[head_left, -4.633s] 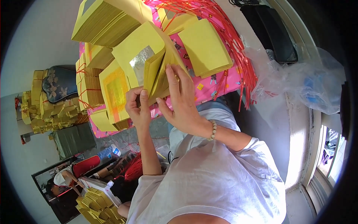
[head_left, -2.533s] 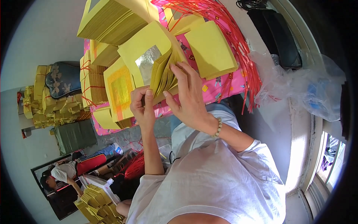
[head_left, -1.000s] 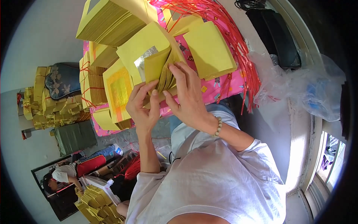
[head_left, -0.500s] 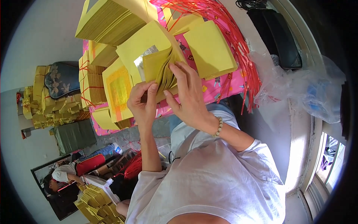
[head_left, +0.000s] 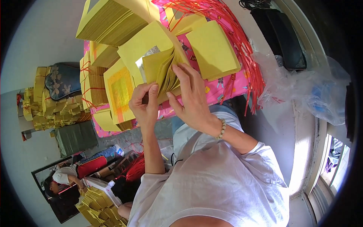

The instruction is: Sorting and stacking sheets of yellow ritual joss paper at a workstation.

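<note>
I hold a thick wad of yellow paper sheets upright over a pink patterned cloth. A silver foil square shows on one fanned sheet. My left hand pinches the wad's lower left corner, thumb in front. My right hand, with a bead bracelet at the wrist, grips the wad's right side, fingers spread across the sheet edges.
A flat yellow paper stack lies to the right, a tall stack at top left, a gold-printed stack to the left. Red strings trail over the cloth. A plastic bag sits right. Another person sits at lower left.
My left hand has slid down and left along the wad's lower corner while my right fingers kept riffling the sheets. The wad has stayed in nearly the same place.
</note>
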A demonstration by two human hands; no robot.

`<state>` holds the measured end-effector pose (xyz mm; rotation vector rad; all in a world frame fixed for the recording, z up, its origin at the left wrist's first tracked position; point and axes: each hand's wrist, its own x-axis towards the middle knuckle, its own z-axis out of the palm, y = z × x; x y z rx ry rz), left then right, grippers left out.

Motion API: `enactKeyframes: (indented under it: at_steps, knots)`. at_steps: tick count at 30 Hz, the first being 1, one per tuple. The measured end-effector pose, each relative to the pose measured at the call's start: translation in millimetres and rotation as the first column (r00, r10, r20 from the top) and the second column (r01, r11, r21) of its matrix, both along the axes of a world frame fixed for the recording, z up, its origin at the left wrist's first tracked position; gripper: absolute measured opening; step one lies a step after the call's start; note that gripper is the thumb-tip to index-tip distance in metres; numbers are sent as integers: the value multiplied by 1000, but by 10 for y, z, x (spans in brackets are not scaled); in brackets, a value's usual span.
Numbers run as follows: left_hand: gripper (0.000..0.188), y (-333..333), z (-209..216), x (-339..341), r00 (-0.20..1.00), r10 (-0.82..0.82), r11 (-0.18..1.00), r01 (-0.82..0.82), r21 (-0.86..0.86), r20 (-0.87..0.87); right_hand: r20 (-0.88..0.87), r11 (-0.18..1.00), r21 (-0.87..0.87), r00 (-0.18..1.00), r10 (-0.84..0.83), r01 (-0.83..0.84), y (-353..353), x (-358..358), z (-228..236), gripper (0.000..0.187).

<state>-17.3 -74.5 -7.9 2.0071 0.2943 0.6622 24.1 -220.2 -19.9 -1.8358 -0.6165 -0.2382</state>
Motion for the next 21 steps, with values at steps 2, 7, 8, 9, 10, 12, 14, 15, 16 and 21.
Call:
enactKeyframes:
  at_steps: [2,7,8,9,10,12,14,15,16,21]
  knots:
    - [8,3,-11,6,1000,5,1000,-5,4,-9,0,1000,-1,1000,-12,12,1,-8,-13,67]
    - [7,-23,10,8,1000,13,999,-13,-39,1,142,987,-125,986,-84,102,16,-33,-14,68]
    - [7,-19,2,7,1000,13,999,-13,-39,1,142,987,-125,986,-85,103,28,-33,-25,68]
    - [7,-14,-3,6,1000,11,999,-11,-35,8,150,985,-136,985,-86,107,41,-31,-37,67]
    - [7,-10,-7,4,1000,10,999,-10,-31,15,158,983,-146,984,-87,111,48,-30,-44,67]
    - [7,-12,-12,3,1000,6,999,-5,-36,20,159,983,-146,983,-88,111,48,-32,-39,67]
    - [6,-16,-9,3,1000,3,999,-2,-40,25,159,983,-145,983,-87,111,48,-32,-32,67]
    - [6,-17,-9,1,1000,8,1000,-7,-30,23,156,983,-147,984,-85,108,49,-33,-31,67]
    - [6,-18,-9,-1,1000,13,1000,-13,-19,21,152,983,-149,985,-82,105,51,-33,-32,67]
    - [7,-24,-15,11,1000,16,999,-15,-38,24,145,986,-139,987,-76,96,50,-22,-45,67]
